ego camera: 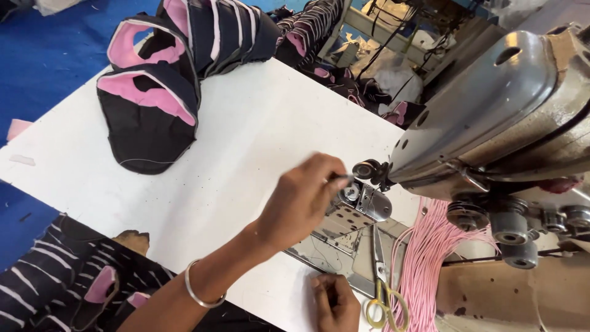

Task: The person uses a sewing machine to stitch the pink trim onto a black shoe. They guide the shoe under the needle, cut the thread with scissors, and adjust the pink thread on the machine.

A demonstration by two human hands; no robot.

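Note:
My left hand [302,198] reaches from the lower left to the needle end of a grey industrial sewing machine [485,104]. Its fingertips are pinched on a small metal piece right beside the round presser wheel [367,169]; what the piece is I cannot make out. A thin metal bangle [200,294] circles that wrist. Below the fingers lies the shiny metal needle plate [353,215]. My right hand [335,302] rests curled on the white table [246,135] at the bottom edge, just left of scissors with yellow handles [386,302]. Nothing shows in it.
Black sewn pieces with pink lining [153,98] are stacked at the table's far left corner, and more hang behind it. A bundle of pink cords [430,252] hangs under the machine arm. Black fabric with white stripes [55,283] lies at the lower left. The floor is blue.

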